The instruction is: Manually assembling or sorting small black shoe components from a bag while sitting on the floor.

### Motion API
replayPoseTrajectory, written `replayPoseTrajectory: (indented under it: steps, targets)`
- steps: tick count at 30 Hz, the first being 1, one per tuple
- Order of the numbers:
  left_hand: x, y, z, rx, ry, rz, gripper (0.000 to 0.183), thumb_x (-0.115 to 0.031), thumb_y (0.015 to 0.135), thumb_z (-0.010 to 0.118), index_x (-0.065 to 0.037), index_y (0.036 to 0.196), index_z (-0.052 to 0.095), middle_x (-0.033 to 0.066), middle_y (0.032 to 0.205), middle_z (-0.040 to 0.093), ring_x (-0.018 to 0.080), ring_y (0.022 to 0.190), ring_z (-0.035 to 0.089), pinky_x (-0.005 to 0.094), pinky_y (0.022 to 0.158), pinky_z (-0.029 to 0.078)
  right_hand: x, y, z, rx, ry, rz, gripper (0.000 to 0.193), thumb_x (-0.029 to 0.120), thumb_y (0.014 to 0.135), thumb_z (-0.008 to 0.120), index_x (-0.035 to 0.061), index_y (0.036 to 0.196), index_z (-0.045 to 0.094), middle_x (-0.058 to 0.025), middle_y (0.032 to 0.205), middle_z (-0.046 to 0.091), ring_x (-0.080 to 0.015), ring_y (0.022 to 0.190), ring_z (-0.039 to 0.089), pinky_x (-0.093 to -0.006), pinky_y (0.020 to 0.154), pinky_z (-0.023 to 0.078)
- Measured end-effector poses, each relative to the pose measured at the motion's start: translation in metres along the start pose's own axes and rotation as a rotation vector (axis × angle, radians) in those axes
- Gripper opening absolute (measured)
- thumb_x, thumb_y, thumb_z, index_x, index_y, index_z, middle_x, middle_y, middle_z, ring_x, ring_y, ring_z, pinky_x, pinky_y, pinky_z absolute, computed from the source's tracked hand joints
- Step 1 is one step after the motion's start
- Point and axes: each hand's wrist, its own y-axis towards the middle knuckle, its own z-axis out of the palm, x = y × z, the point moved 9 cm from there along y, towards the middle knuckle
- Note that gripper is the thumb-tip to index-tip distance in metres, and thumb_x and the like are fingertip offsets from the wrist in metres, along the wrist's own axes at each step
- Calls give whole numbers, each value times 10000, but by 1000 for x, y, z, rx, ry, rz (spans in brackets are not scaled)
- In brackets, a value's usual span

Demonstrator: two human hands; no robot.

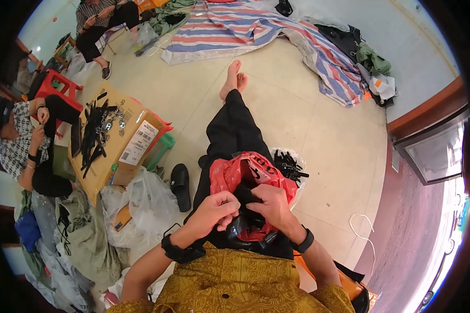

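Small piece (225, 202), lower middle of frame, between the left hand's (210, 213) thumb and forefinger; only a dull sliver shows, so I can't read its long axis from my post. Just right of that pinch, in the gap between the hands, lies black material (244, 193); the right hand (274, 208) is, I judge, the nearer to it. That sideways gap is the relation to watch: one grip either side, thumbs pointing inward, fingertips near but apart.

Left grip: narrow, on the small piece. Right grip: fingers curled; whether anything is held I cannot tell.

Look: the black material is dull and deep in shadow (I wouldn't swear to cloth). Around it a red plastic bag (223, 176), crinkled and shiny, rests on the lap.

Outward: translucent bag (300, 191) with black pieces (288, 166), right of the lap. Left of frame, a cardboard box (113, 149) bearing black strips (91, 125) and shiny metal bits (121, 118). Far left, a seated co-worker (18, 143), both hands raised.
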Motion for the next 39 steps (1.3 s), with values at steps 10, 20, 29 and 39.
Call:
replayPoseTrajectory:
  steps: [10,20,29,39]
  targets:
    - [1,9,-14,-254,96,-98,196,-211,854,490,-30,791,448,36,658,482,44,419,338,194,351,222,29,-3,21,-80,-629,-281,126,61,585,568,71,709,551,-27,596,429,-185,589,486,-300,530,404]
    - [9,-2,-15,-166,335,-4,103,-86,832,456,-3,883,489,38,721,521,45,449,380,187,372,290,-36,-17,34,217,254,251,278,78,649,646,14,912,583,-124,726,585,-190,650,580,-284,605,449]
    - [11,-3,-19,-170,166,-10,121,-82,830,456,5,902,498,58,738,525,53,455,391,193,378,311,-46,-22,20,56,284,306,178,64,654,628,-8,813,589,-139,632,549,-196,557,553,-290,538,429]
    - [2,-11,-24,-232,167,38,137,-143,865,457,-21,903,507,40,696,520,48,448,375,188,370,286,-29,-27,10,-9,51,172,178,59,639,604,5,808,584,-143,605,533,-246,583,565,-324,562,449]
